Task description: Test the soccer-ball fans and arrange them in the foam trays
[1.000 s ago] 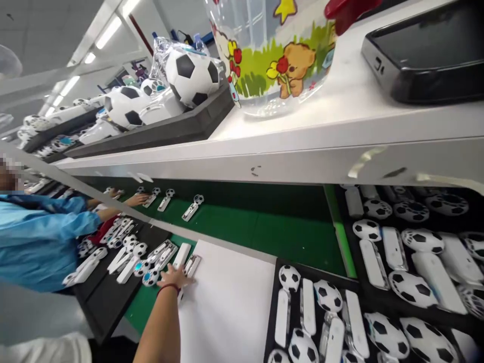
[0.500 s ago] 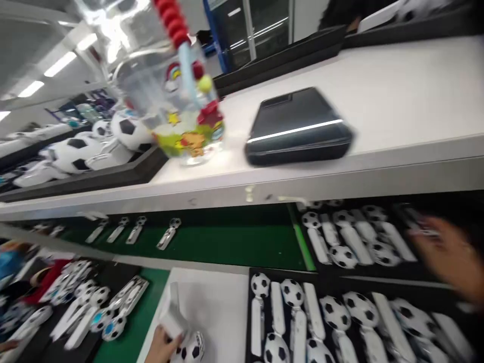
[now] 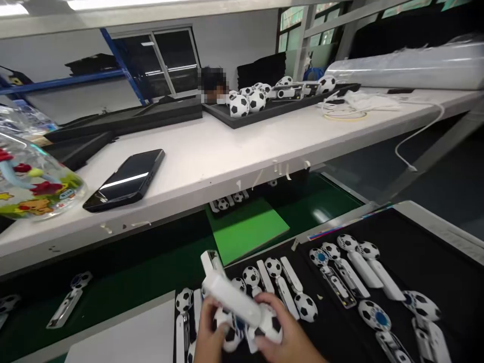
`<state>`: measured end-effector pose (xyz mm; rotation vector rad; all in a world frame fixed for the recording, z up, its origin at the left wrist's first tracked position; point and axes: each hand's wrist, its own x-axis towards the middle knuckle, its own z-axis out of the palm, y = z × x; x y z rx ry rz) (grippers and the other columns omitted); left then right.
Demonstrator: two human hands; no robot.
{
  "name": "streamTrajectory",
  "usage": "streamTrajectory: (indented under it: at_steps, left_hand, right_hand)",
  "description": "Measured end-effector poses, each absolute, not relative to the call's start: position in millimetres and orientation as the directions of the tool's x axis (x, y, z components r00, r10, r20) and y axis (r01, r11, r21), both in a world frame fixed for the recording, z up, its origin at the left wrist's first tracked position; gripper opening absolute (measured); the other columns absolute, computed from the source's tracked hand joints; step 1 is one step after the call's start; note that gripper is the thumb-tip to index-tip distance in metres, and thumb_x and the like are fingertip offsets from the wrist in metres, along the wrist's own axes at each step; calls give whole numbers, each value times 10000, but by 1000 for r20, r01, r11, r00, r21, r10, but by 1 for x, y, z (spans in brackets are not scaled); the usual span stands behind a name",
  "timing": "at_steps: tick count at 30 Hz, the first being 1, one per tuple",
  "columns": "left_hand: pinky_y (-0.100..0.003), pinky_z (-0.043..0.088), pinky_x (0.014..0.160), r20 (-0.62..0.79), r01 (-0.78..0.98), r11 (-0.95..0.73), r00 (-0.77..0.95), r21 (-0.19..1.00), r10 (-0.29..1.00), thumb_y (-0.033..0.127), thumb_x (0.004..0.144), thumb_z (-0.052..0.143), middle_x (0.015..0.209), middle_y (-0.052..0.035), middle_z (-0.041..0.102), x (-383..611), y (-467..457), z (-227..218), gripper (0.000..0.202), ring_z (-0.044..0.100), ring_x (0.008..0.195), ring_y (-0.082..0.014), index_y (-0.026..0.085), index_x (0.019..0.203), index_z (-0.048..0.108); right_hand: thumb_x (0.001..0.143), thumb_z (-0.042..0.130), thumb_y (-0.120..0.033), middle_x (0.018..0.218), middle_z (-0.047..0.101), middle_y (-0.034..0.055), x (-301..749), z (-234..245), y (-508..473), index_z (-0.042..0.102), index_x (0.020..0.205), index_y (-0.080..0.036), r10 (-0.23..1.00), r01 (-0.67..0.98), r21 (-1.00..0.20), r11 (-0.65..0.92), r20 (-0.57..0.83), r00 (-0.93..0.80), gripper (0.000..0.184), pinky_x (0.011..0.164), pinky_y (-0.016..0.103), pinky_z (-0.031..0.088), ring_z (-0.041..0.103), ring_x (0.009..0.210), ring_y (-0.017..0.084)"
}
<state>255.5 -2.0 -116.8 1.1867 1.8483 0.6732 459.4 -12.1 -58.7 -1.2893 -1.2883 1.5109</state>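
Pcs (image 3: 237, 301), football-print, in LH (image 3: 209, 330) + RH (image 3: 288, 327)

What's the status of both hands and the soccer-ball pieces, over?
Left hand, right hand: gripping soccer-ball-headed white casings. Nearby casings lying on black tray, possibly crowding the hands.

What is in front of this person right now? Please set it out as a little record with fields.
Left hand: gripping white pieces with football-patterned heads
Right hand: gripping them too, close beside the left; which hand holds which is unclear
Under the hands: black tray with more pieces
Left of tray: white sheet
On shelf: phone, clear cup with colourful pictures
Below shelf: bright green board
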Motion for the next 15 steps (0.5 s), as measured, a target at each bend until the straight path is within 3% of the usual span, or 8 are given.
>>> streamTrajectory:
  at_steps: [2, 6, 9, 11, 15]
  left_hand:
    - [-376, 512, 780, -421, 163, 426, -65, 890, 904, 622, 671, 451, 1052, 77, 663, 285, 5, -91, 607, 600, 997, -293, 404, 1230, 362]
    - [-382, 482, 826, -569, -158, 581, 118, 799, 814, 474, 611, 608, 1063, -49, 660, 314, -15, -80, 975, 617, 985, -274, 314, 1390, 45]
    - [-360, 450, 872, -676, -328, 721, 259, 611, 690, 341, 546, 713, 1096, -94, 637, 321, -66, -106, 1104, 589, 1032, -271, 268, 1413, 33]
    - [-340, 448, 861, -742, -368, 772, 255, 519, 620, 351, 529, 725, 1131, -115, 619, 326, -106, -131, 1105, 582, 1037, -275, 235, 1410, 68]
    - [-322, 456, 842, -821, -217, 814, 83, 538, 565, 500, 574, 652, 1054, -123, 650, 333, -166, -177, 936, 599, 1014, -276, 202, 1351, 223]
  right_hand:
    - [693, 608, -369, 1123, 598, 87, 492, -58, -14, 474, 1207, -174, 959, -49, -957, -284, -284, -20, 566, 907, 327, 433, 569, 1009, 239]
    - [689, 604, -539, 1208, 561, 136, 557, -80, -26, 476, 1226, -141, 820, -57, -855, -515, -511, 258, 681, 961, 370, 394, 506, 1136, 292]
    - [699, 560, -563, 1180, 580, 147, 589, -108, -59, 536, 1154, -133, 749, 107, -768, -632, -569, 341, 626, 929, 384, 412, 502, 1138, 316]
    - [661, 583, -519, 1016, 645, 128, 594, -128, -92, 596, 1026, -127, 769, 179, -761, -624, -558, 312, 535, 874, 369, 439, 573, 1010, 309]
    - [643, 572, -398, 831, 653, 62, 570, -163, -156, 624, 817, -161, 841, 313, -781, -540, -519, 154, 299, 786, 313, 465, 618, 833, 249]
